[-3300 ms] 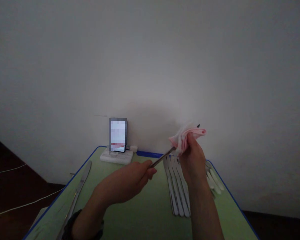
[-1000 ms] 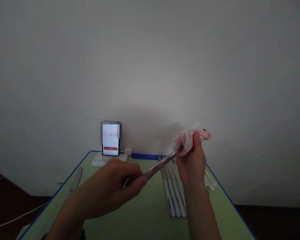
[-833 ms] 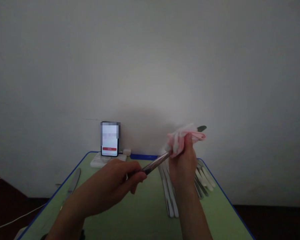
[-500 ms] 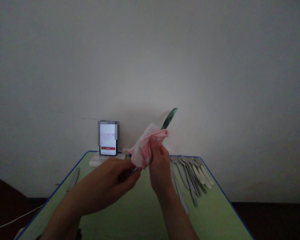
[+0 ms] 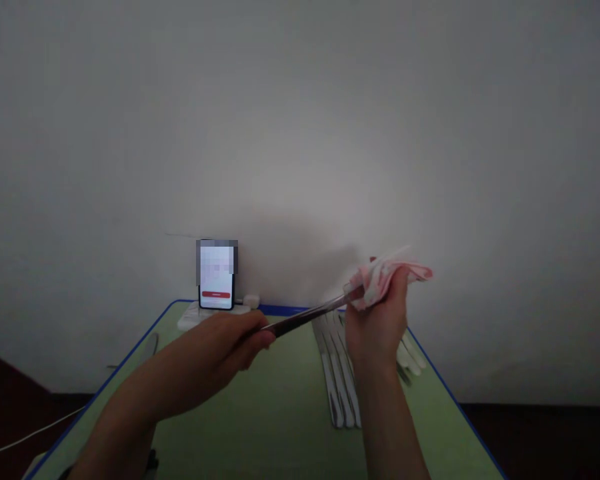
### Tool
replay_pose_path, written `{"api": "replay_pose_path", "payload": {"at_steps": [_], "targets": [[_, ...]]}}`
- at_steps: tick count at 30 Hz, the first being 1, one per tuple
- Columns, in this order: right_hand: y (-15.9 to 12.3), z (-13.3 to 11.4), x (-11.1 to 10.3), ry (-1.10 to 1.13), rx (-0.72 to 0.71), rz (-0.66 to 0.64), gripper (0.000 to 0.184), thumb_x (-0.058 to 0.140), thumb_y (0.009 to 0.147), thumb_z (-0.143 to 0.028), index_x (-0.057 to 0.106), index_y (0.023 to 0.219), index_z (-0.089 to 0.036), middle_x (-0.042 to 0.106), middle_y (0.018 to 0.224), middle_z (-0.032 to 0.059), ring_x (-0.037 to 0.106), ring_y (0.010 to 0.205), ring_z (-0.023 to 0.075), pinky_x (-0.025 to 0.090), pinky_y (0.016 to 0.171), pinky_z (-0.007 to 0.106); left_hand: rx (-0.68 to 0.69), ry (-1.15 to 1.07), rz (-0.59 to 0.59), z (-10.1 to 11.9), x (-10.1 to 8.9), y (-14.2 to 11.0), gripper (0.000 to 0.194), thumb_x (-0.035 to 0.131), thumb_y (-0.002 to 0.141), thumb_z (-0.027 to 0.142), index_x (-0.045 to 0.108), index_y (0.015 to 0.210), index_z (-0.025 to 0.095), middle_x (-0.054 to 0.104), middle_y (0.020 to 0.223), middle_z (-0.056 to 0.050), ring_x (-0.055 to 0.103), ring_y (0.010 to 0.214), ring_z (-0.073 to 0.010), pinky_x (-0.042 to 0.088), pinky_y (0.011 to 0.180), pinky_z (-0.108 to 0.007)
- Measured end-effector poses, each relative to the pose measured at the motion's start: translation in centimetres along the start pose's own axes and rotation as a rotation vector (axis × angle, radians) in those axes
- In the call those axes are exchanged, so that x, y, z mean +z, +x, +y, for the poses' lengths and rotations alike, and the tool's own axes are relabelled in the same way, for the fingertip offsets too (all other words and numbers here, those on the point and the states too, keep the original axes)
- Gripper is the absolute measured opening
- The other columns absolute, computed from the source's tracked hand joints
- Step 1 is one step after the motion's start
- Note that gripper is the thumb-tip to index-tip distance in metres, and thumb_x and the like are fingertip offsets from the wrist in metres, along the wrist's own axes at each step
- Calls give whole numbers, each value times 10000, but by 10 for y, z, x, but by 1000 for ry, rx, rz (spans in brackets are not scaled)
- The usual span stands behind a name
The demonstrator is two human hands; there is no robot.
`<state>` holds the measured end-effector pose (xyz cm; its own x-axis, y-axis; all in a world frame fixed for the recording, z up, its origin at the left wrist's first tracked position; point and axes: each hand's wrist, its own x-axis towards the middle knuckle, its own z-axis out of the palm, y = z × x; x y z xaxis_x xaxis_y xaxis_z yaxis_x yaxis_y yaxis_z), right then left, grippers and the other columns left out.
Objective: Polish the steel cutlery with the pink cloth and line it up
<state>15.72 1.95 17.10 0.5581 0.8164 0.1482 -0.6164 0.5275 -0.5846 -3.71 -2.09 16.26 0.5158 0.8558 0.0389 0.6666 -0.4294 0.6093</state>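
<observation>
My left hand [image 5: 235, 343] is closed around the handle end of a table knife [image 5: 307, 317], which slants up to the right above the table. Wrapped over the far part of the knife is a pink and white cloth [image 5: 380, 280], and it hides the blade. My right hand [image 5: 380, 327] grips this cloth, with the thumb pressed up along it. Below and left of my right wrist several metal knives [image 5: 337, 387] lie side by side, handles toward me.
A lit phone [image 5: 217, 275] stands upright on a white stand [image 5: 187, 321] at the back left, against the wall. The green table [image 5: 260, 427] has a blue edge. White-handled cutlery [image 5: 411, 357] lies at the right, partly behind my arm. Another knife [image 5: 153, 345] lies at the left edge.
My right hand and the cloth have moved right, toward the knife's far end, baring the part near my left hand. The blade tip, visible before, is now covered. My left hand stays nearly in place.
</observation>
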Motion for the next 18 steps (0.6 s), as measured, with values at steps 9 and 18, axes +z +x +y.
{"api": "replay_pose_path", "payload": {"at_steps": [9,18], "targets": [[-63,47,8,-228,341,-273,433,551,767,-613,523,702,-185,487,564,-49,436,474,90,366,453,223,89,19,44,12,8,0,294,367,928,353,468,701,196,532,680,12,491,629,-137,356,593,-240],[-19,30,1,-115,203,-139,340,649,724,-516,550,717,-191,542,578,-69,484,500,81,381,493,208,98,77,-9,9,1,-10,348,360,949,433,571,799,200,566,700,22,516,646,-126,365,608,-230]]}}
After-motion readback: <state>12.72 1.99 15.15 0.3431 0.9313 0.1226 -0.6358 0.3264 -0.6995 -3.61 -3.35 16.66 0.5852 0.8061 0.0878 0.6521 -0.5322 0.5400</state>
